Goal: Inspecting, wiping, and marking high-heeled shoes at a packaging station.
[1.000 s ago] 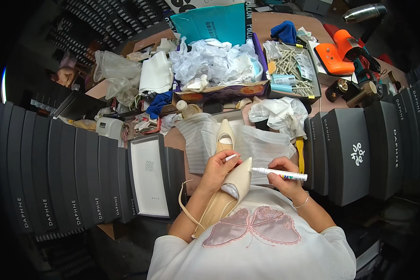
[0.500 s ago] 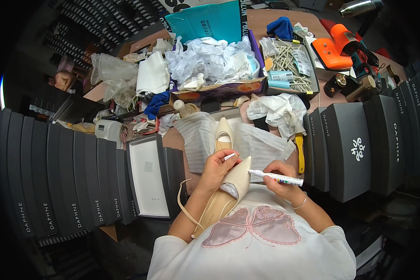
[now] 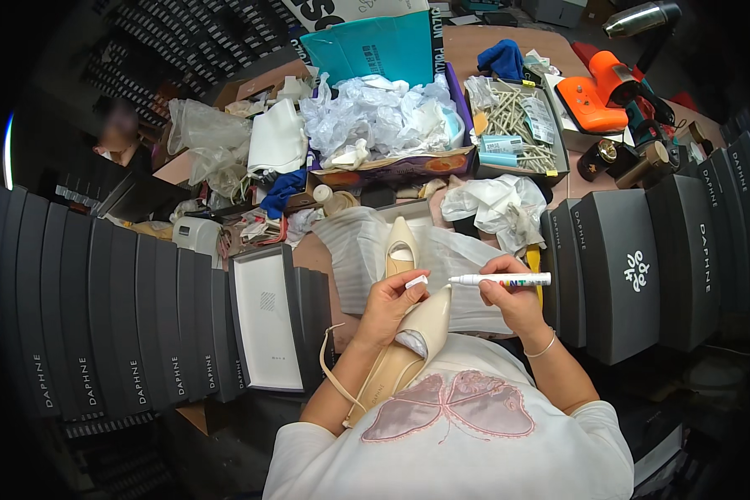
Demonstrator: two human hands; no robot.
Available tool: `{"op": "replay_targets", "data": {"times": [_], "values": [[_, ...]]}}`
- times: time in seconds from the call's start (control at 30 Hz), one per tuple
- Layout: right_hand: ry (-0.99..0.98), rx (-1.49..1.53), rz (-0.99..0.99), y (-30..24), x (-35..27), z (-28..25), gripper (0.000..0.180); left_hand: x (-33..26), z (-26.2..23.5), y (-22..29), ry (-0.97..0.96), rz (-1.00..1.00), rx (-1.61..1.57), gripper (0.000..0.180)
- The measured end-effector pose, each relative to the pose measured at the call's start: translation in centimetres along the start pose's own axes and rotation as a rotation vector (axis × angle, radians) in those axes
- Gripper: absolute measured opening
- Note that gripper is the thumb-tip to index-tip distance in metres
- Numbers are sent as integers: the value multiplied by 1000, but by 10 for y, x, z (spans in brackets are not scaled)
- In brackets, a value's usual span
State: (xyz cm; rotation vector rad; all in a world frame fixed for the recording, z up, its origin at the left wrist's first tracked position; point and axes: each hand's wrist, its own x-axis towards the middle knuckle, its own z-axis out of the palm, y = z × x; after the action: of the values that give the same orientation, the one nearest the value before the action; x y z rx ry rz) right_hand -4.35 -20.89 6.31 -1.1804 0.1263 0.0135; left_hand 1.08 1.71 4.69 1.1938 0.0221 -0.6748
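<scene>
My left hand is closed round the side of a cream pointed-toe shoe, which lies tilted against my front with its toe away from me. White paper stuffing fills its toe opening, and a loose ankle strap hangs at its left. Between my left thumb and finger sits a small white marker cap. My right hand grips a white paint marker, held nearly level, its tip at the shoe's pointed toe; whether it touches, I cannot tell. The matching shoe lies beyond on white tissue paper.
Dark grey shoeboxes stand in rows at left and right. An open box lid leans beside the left row. Farther back are a carton of crumpled tissue, a box of sticks and an orange device.
My right hand has shifted up and slightly right, and the marker has swung from slanting to nearly level. Its tip has moved from the toe's side up to its point.
</scene>
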Motion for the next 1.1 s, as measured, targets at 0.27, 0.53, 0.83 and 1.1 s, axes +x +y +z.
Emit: {"op": "replay_targets", "data": {"times": [0.27, 0.53, 0.83, 1.1], "values": [[-93, -16, -25, 0, 20, 13, 16, -3, 6, 4, -78, 56, -18, 30], [-201, -139, 125, -11, 32, 22, 15, -5, 1, 5, -136, 94, 9, 24], [-342, -297, 81, -13, 43, 49, 19, -13, -13, 1, -37, 204, -35, 26], [-451, -375, 112, -16, 152, 123, 20, -4, -45, -18, 137, 265, -268, 40]]}}
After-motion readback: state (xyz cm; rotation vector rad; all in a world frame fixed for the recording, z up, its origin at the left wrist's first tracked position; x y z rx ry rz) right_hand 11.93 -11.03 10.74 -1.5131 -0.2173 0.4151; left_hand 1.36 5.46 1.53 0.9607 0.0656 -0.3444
